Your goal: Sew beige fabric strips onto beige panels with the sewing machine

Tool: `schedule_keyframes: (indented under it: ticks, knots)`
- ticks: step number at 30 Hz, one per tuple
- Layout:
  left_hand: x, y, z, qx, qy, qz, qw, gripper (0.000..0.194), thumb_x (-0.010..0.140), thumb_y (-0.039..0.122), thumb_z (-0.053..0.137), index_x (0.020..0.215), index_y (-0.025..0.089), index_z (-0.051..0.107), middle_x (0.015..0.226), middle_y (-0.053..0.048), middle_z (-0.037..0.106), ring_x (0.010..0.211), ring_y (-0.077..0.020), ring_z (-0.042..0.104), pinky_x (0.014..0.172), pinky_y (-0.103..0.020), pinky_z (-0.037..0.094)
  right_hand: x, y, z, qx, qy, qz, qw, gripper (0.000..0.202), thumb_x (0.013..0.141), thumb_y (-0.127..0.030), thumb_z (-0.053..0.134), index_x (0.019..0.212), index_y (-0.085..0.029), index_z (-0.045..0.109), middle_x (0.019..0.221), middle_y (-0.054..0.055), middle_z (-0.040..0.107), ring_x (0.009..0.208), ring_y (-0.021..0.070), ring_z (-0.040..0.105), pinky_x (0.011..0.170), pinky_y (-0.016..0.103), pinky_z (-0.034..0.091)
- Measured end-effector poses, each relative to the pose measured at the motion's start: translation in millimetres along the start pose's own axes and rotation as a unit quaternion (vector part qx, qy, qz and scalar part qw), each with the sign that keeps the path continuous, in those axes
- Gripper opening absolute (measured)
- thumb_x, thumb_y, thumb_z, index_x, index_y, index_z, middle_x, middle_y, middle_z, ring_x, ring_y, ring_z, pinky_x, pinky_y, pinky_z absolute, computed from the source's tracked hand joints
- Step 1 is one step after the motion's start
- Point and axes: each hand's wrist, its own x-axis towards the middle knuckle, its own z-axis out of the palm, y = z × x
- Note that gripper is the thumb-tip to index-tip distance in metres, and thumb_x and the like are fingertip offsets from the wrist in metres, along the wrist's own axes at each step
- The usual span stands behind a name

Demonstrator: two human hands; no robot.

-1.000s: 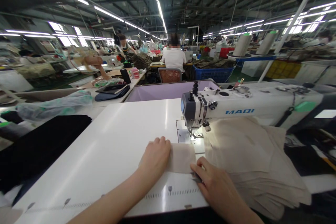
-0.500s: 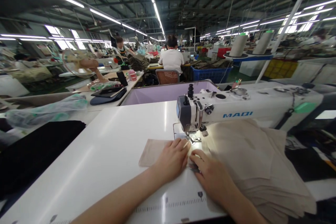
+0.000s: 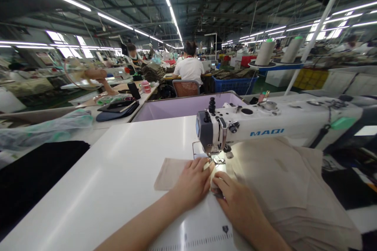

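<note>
A small beige fabric piece (image 3: 167,173) lies flat on the white sewing table, its right part hidden under my left hand (image 3: 194,176). That hand presses down on it with fingers stretched toward the presser foot (image 3: 218,160). Just right of it, my right hand (image 3: 232,192) is closed, with thumb and fingers drawn together in front of the foot. A small dark thing shows beneath those fingers; what it is cannot be made out. The sewing machine (image 3: 235,125) stands over both hands, its lamp lighting the needle area. A stack of beige fabric pieces (image 3: 282,180) lies right of my right hand.
Behind the table is a lilac-lined bin (image 3: 176,106). Thread cones (image 3: 265,53) stand at the back right. Black cloth (image 3: 38,184) lies at the left, near a plastic bag (image 3: 47,125). A fan (image 3: 97,74) and a seated person (image 3: 190,66) are farther off.
The view has shifted slightly. Both hands stay close to the presser foot in nearly the same pose, and the small fabric piece is still under my left hand.
</note>
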Motion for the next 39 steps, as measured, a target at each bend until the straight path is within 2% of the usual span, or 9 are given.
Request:
schedule_keyframes:
  ticks: [5,12,20,23,26,29,35,39]
  knots:
    - [0.7,-0.2,0.1,-0.003,0.001,0.005,1.0,0.036,0.102,0.028,0.048,0.137,0.021,0.053,0.136,-0.01,0.057,0.123,-0.0296,0.051,0.098,-0.045,0.044,0.3,0.5,1.9,0.005,0.004,0.004,1.0,0.036,0.086,-0.005,0.053,0.113,-0.022,0.069,0.127,0.004,0.068,0.108,0.0227,0.067,0.089,0.03,0.052]
    - [0.8,0.0,0.2,-0.001,0.01,0.008,1.0,0.035,0.103,0.028,0.046,0.136,0.021,0.053,0.134,-0.01,0.059,0.121,-0.0297,0.052,0.097,-0.045,0.045,1.1,-0.6,-2.8,-0.003,-0.03,0.017,0.999,0.039,0.087,-0.005,0.05,0.117,-0.022,0.068,0.128,0.003,0.068,0.108,0.023,0.067,0.089,0.031,0.052]
    - [-0.5,-0.8,1.0,0.009,0.012,0.014,1.0,0.037,0.103,0.028,0.048,0.138,0.019,0.053,0.139,-0.013,0.057,0.125,-0.0323,0.052,0.101,-0.05,0.047,2.9,-5.0,-9.4,-0.011,-0.05,0.03,0.998,0.044,0.085,-0.004,0.051,0.123,-0.02,0.067,0.132,0.005,0.067,0.109,0.0243,0.068,0.091,0.031,0.053]
    - [-9.7,7.6,-2.5,0.011,0.002,0.037,0.999,0.034,0.101,0.023,0.052,0.134,0.015,0.056,0.138,-0.015,0.058,0.127,-0.032,0.053,0.102,-0.048,0.05,-4.7,-2.3,-6.0,-0.002,-0.059,0.023,0.998,0.047,0.085,-0.005,0.049,0.126,-0.019,0.066,0.135,0.007,0.066,0.111,0.0241,0.068,0.094,0.031,0.052]
    - [-21.7,18.5,-8.3,-0.002,-0.025,0.081,0.996,0.031,0.099,0.016,0.054,0.129,0.012,0.057,0.129,-0.014,0.064,0.119,-0.0293,0.059,0.1,-0.043,0.053,-15.7,1.5,0.7,0.002,-0.065,0.013,0.998,0.06,0.082,-0.003,0.049,0.138,-0.018,0.06,0.144,0.009,0.061,0.118,0.0254,0.066,0.099,0.032,0.052]
    - [-28.1,24.3,-14.6,-0.02,-0.027,0.108,0.994,0.032,0.099,0.015,0.054,0.13,0.012,0.056,0.127,-0.014,0.065,0.118,-0.0288,0.06,0.101,-0.042,0.054,-22.2,2.8,3.9,0.0,-0.071,0.01,0.997,0.07,0.078,0.0,0.05,0.145,-0.018,0.054,0.151,0.01,0.054,0.123,0.0262,0.064,0.102,0.032,0.05]
    - [-19.5,14.4,-24.4,-0.051,-0.049,0.102,0.992,0.027,0.099,0.017,0.049,0.125,0.013,0.058,0.124,-0.014,0.065,0.116,-0.0297,0.06,0.099,-0.046,0.055,-8.6,-2.9,-7.6,0.001,-0.083,0.034,0.996,0.055,0.085,-0.004,0.049,0.137,-0.019,0.061,0.145,0.008,0.06,0.112,0.026,0.069,0.094,0.033,0.055]
    - [-6.7,-0.3,-25.5,-0.061,-0.041,0.098,0.993,0.024,0.099,0.016,0.046,0.118,0.014,0.061,0.116,-0.012,0.066,0.11,-0.028,0.062,0.096,-0.043,0.055,9.3,-4.7,-13.6,-0.007,-0.058,0.035,0.998,0.044,0.09,-0.007,0.049,0.129,-0.02,0.064,0.131,0.005,0.069,0.102,0.0241,0.072,0.086,0.03,0.056]
